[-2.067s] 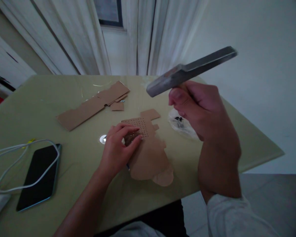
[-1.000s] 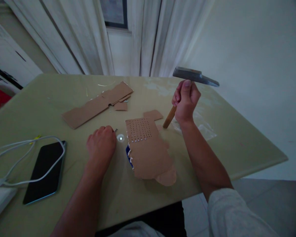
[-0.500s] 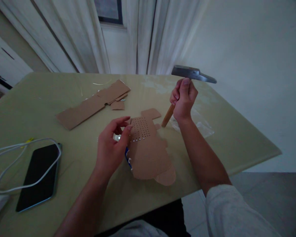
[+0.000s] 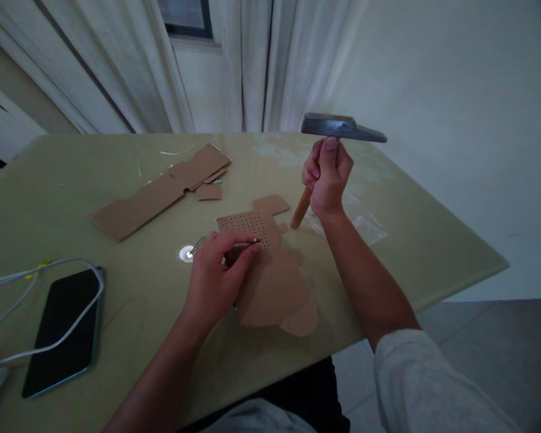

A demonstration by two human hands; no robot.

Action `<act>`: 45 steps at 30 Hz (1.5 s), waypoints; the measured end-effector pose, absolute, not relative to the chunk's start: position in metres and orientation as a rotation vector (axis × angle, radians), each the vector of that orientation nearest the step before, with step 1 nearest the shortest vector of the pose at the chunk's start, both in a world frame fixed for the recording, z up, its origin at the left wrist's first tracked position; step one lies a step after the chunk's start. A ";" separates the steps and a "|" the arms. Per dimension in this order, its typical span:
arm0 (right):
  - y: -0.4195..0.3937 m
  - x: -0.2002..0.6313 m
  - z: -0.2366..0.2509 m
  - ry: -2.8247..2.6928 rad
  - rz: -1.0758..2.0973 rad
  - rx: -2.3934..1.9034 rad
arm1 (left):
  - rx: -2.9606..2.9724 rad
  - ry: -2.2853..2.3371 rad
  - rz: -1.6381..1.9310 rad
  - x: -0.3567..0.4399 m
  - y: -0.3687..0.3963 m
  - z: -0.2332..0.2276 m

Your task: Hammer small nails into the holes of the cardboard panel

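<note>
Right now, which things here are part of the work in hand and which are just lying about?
In use: hammer in right hand; punched card under left hand.
Lying about: phone, cable, card strip, plastic bag.

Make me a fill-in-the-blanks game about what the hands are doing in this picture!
1. The right hand holds a ____ up above the table.
2. The left hand rests its fingertips on a piece of ____ full of little holes.
3. A white cable lies across the dark ____ near the table's left edge.

Missing words: hammer; cardboard; phone
</note>
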State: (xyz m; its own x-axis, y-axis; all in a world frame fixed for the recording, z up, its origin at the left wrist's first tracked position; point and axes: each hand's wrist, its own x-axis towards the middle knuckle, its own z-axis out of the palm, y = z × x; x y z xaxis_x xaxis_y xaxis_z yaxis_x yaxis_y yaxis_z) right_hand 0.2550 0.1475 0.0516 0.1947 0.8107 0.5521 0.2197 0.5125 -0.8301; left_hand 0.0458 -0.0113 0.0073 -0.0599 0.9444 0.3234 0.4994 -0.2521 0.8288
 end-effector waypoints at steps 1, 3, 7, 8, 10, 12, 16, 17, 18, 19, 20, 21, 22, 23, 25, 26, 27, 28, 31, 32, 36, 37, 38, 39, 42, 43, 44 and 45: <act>0.147 0.255 0.052 -1.351 0.537 -0.989 | 1.766 1.535 1.263 0.046 -0.011 0.007; 0.147 0.254 0.052 -1.360 0.547 -0.993 | 1.777 1.538 1.255 0.047 -0.011 0.007; 0.149 0.255 0.050 -1.349 0.571 -1.005 | 1.816 1.536 1.242 0.047 -0.011 0.006; 0.149 0.255 0.049 -1.338 0.584 -0.993 | 1.831 1.529 1.246 0.047 -0.010 0.006; 0.151 0.256 0.047 -1.314 0.616 -0.953 | 1.854 1.519 1.247 0.047 -0.010 0.005; 0.153 0.257 0.045 -1.295 0.653 -0.890 | 1.856 1.514 1.251 0.047 -0.010 0.005; 0.159 0.260 0.039 -1.288 0.707 -0.765 | 1.857 1.500 1.269 0.046 -0.010 0.003; 0.160 0.261 0.038 -1.288 0.714 -0.751 | 1.860 1.493 1.271 0.046 -0.010 0.002; 0.160 0.261 0.037 -1.289 0.719 -0.744 | 1.863 1.487 1.272 0.046 -0.010 0.002; 0.160 0.261 0.037 -1.292 0.720 -0.742 | 1.864 1.484 1.274 0.046 -0.010 0.001; 0.160 0.261 0.037 -1.297 0.719 -0.746 | 1.865 1.479 1.277 0.046 -0.009 0.001; 0.159 0.260 0.038 -1.302 0.716 -0.753 | 1.867 1.476 1.280 0.046 -0.009 0.001; 0.158 0.259 0.039 -1.306 0.711 -0.762 | 1.867 1.474 1.282 0.046 -0.009 0.001; 0.156 0.258 0.040 -1.306 0.706 -0.767 | 1.866 1.474 1.284 0.047 -0.009 0.001; 0.153 0.255 0.043 -1.297 0.699 -0.752 | 1.868 1.469 1.289 0.047 -0.009 0.002; 0.152 0.254 0.044 -1.292 0.697 -0.735 | 1.872 1.468 1.289 0.047 -0.009 0.002; 0.151 0.254 0.045 -1.290 0.695 -0.722 | 1.877 1.470 1.290 0.047 -0.009 0.003; 0.151 0.253 0.045 -1.292 0.692 -0.715 | 1.881 1.471 1.288 0.047 -0.009 0.003; 0.152 0.255 0.044 -1.334 0.673 -0.752 | 1.882 1.473 1.277 0.048 -0.008 0.003; 0.153 0.256 0.044 -1.350 0.664 -0.768 | 1.881 1.472 1.278 0.048 -0.009 0.003; 0.155 0.259 0.041 -1.380 0.652 -0.809 | 1.906 1.466 1.291 0.048 -0.009 0.002; 0.156 0.259 0.041 -1.382 0.658 -0.809 | 1.913 1.465 1.289 0.048 -0.009 0.002; 0.156 0.259 0.040 -1.389 0.666 -0.803 | 1.919 1.463 1.290 0.048 -0.009 0.002; 0.157 0.259 0.040 -1.404 0.672 -0.792 | 1.922 1.463 1.294 0.048 -0.009 0.002; 0.159 0.260 0.037 -1.473 0.670 -0.769 | 1.924 1.460 1.301 0.048 -0.009 0.002; 0.160 0.261 0.036 -1.493 0.663 -0.773 | 1.927 1.460 1.301 0.048 -0.009 0.002; 0.161 0.261 0.035 -1.505 0.658 -0.778 | 1.932 1.459 1.300 0.048 -0.009 0.003; 0.162 0.262 0.034 -1.510 0.656 -0.780 | 1.935 1.457 1.299 0.048 -0.009 0.003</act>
